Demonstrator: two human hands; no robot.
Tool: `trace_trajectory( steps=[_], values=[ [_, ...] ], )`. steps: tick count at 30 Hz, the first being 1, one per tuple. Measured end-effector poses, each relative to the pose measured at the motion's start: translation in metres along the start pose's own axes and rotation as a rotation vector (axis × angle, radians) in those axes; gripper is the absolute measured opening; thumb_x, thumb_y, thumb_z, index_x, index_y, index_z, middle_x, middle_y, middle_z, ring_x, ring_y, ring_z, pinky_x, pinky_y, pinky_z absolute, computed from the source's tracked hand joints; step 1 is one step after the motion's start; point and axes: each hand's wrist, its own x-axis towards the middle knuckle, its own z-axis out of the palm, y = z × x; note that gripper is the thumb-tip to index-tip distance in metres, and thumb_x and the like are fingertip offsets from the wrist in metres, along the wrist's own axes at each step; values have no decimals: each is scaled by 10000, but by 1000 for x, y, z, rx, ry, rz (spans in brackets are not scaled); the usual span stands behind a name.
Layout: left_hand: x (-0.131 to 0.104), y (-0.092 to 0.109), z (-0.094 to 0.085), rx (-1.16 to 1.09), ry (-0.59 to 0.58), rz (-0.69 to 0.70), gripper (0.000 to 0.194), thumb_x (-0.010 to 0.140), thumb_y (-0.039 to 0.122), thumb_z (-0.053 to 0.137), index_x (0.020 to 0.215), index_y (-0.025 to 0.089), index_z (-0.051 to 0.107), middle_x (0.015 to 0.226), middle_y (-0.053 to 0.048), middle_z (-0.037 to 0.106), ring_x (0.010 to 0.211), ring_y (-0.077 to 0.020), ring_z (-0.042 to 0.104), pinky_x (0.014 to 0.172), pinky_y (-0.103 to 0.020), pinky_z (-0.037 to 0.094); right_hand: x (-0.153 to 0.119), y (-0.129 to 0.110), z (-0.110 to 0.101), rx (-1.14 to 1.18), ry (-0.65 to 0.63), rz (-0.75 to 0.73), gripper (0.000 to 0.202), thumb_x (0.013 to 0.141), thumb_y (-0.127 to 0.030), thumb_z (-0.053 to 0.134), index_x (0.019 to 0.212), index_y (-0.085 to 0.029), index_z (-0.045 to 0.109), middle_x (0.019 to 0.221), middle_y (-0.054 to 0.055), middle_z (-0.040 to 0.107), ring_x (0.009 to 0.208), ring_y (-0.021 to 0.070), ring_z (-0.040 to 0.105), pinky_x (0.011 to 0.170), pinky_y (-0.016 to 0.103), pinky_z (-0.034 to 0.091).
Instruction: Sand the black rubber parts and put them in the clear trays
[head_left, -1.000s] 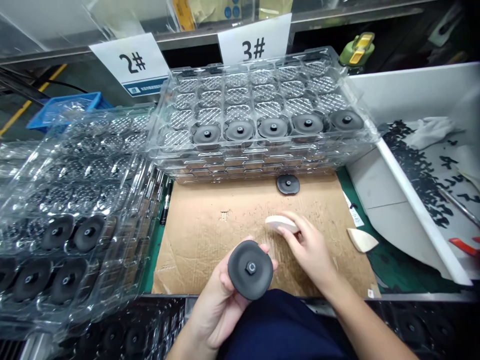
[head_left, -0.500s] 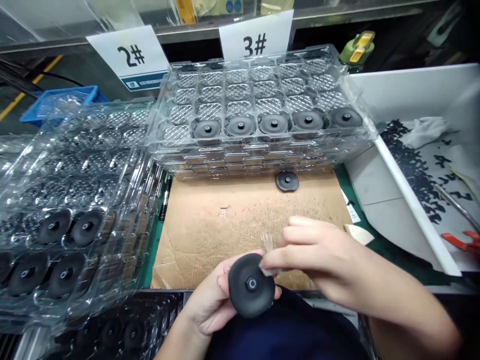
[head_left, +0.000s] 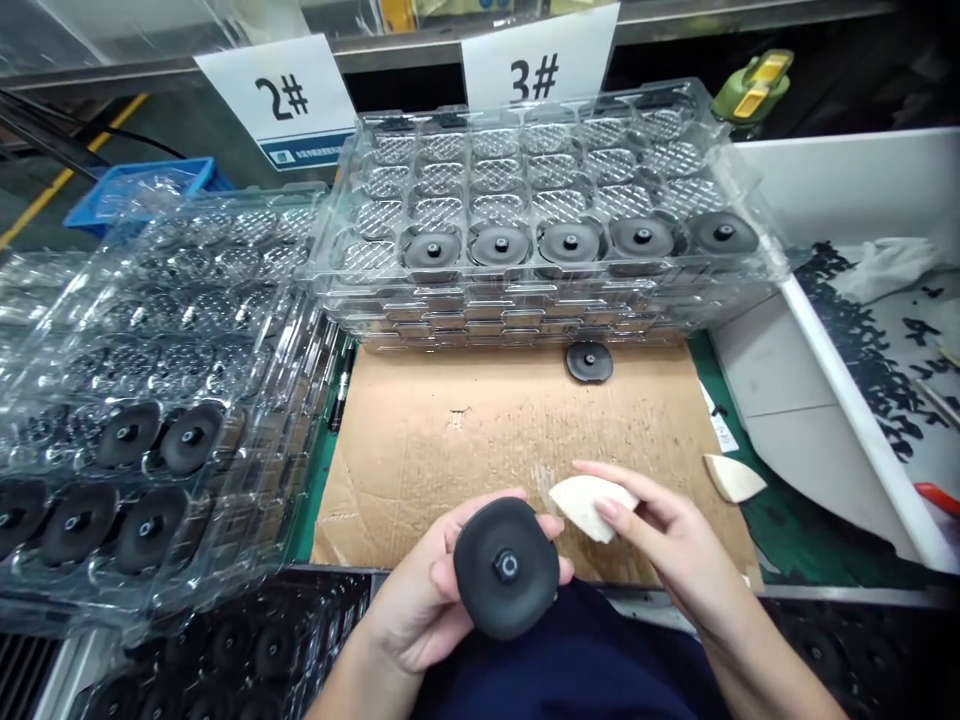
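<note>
In the lower centre of the frame, the left hand point(head_left: 431, 590) grasps a black disc point(head_left: 484, 600) by its edge, fingertips showing past its right side, the face with the small central knob turned to the camera. Just to the right, the right hand point(head_left: 675, 535) pinches a pale wedge point(head_left: 585, 505) between thumb and fingers, its pointed end near the disc's upper right edge. A second wedge point(head_left: 733, 478) lies right of centre, partly over the right edge of the cardboard sheet point(head_left: 420, 455). Another disc point(head_left: 600, 370) rests on the sheet's far part, just in front of a stack of clear trays point(head_left: 480, 325) at upper centre; the top tray's front row holds five more discs. At the left of the frame, other clear trays point(head_left: 292, 400) hold similar discs. A white bin point(head_left: 847, 400) with small black pieces stands at the right, and paper signs reading 2# point(head_left: 292, 135) and 3# point(head_left: 491, 75) hang at the top
</note>
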Motion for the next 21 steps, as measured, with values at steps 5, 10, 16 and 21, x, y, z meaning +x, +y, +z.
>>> trace_trajectory(
  steps=[5, 10, 16, 21],
  values=[
    [3, -5, 6, 36, 156, 72, 560, 564, 360, 765, 1083, 206, 619, 1087, -68, 649, 976, -271, 620, 829, -321, 502, -11, -41, 10, -181, 240, -270, 307, 837, -280, 552, 1143, -275, 577, 1040, 22, 652, 856, 174, 625, 725, 282, 523],
    [4, -15, 15, 11, 331, 279, 445, 642, 330, 719, 1073, 265, 628, 1096, -25, 659, 1004, -204, 607, 910, -273, 454, -22, -77, 46, -386, 123, -843, 280, 845, -158, 480, 1104, -182, 583, 783, 37, 653, 678, 157, 565, 648, 310, 456],
    [4, -23, 20, 36, 366, 517, 435, 600, 325, 746, 1024, 304, 648, 993, 61, 690, 925, -95, 627, 843, -117, 451, -1, -96, 57, -404, -18, -844, 248, 873, -134, 432, 1081, -122, 566, 778, 40, 620, 682, 138, 528, 643, 302, 408],
    [0, -13, 20, 95, 368, 391, 394, 645, 259, 738, 1028, 285, 646, 1020, 30, 687, 924, -144, 632, 855, -216, 479, -8, -91, 46, -349, -154, -861, 242, 846, -93, 450, 1054, -118, 571, 804, 33, 615, 742, 128, 542, 684, 273, 406]
  ],
)
